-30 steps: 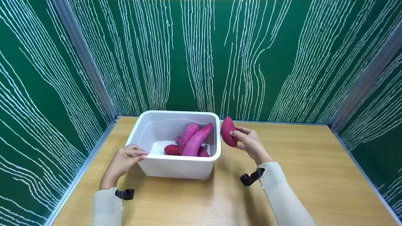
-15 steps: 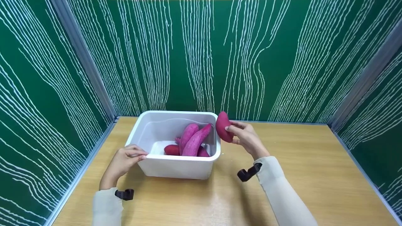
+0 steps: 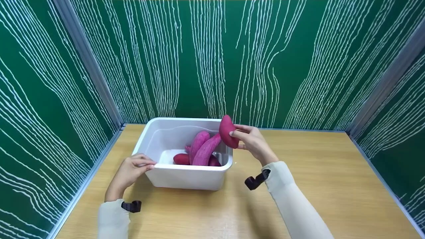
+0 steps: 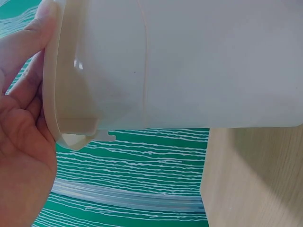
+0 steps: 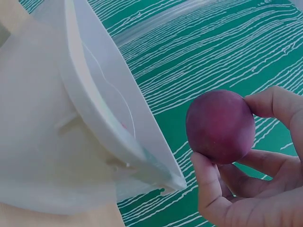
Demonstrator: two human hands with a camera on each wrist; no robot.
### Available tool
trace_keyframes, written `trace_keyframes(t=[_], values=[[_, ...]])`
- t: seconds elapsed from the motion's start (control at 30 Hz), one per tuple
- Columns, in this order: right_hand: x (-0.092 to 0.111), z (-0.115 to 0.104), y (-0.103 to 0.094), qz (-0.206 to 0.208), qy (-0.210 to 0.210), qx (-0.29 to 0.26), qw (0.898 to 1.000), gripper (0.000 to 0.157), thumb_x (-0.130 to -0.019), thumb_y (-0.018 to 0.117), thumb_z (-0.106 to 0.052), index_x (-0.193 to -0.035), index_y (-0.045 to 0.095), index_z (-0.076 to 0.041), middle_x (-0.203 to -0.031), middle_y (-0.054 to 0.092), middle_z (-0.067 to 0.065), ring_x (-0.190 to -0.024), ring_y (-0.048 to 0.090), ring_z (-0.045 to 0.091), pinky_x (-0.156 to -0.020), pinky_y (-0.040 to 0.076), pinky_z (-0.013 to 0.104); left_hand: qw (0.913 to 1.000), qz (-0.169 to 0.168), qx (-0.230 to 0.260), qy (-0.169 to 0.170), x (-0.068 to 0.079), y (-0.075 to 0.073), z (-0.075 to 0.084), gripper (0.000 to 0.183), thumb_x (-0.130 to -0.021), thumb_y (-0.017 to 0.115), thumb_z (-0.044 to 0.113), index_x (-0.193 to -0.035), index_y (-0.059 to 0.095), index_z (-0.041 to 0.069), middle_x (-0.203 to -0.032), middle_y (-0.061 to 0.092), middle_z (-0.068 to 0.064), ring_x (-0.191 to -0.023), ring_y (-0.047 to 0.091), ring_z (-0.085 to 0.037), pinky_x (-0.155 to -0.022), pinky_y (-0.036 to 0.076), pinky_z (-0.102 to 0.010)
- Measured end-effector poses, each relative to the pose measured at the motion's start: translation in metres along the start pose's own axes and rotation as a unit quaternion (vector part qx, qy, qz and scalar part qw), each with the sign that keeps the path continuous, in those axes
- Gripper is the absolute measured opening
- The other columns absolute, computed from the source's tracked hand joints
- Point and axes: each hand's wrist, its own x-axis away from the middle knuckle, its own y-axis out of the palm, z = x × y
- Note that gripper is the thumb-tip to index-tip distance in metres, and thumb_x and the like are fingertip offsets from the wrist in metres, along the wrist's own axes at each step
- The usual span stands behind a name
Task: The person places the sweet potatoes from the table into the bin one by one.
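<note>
My right hand (image 3: 255, 142) pinches a smooth, dark red sweet potato (image 3: 227, 132) between thumb and fingers. It is held tilted above the right rim of a white plastic bin (image 3: 186, 178). From the right wrist, its rounded end (image 5: 220, 126) faces the camera, apart from the bin wall (image 5: 42, 123). At the bin's near left corner my left hand (image 3: 132, 168) grips the rim with thumb and fingertips. Inside lie two long pink, rough-skinned pieces (image 3: 206, 152), crossing over smooth dark red ones (image 3: 181, 159) that are partly covered.
The bin stands on a wood-grain table (image 3: 315, 179) near its back edge. Green panels with white wavy lines (image 3: 206, 59) enclose the table at the back and both sides, joined by grey metal posts (image 3: 88, 59).
My right hand has carried the sweet potato left and slightly up, from beside the bin to over its right rim. The left hand and the bin have stayed in place.
</note>
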Motion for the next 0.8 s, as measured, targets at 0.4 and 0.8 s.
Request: trace_keyframes(t=[0.4,0.8], values=[[-0.001,-0.008,0.018,-0.019,-0.015,0.012,1.000,0.058,-0.088,0.066,-0.018,-0.141,0.046,-0.007,-0.138,0.051,0.013,-0.118,0.055,0.028,-0.085,0.055,0.034,1.0000,0.004,-0.003,0.006,0.000,0.000,0.000,0.013,-0.081,0.076,0.011,-0.093,0.079,0.012,-0.094,0.069,-0.003,-0.094,0.057,-0.016,-0.079,0.050,-0.017],[-0.002,-0.011,0.035,-0.036,-0.023,0.019,0.999,0.054,-0.087,0.066,-0.017,-0.138,0.050,-0.010,-0.133,0.055,0.013,-0.114,0.059,0.028,-0.087,0.055,0.036,1.0000,0.002,-0.006,-0.003,0.000,-0.001,0.000,0.013,-0.081,0.075,0.011,-0.093,0.079,0.012,-0.096,0.069,-0.003,-0.096,0.057,-0.018,-0.081,0.049,-0.016]])
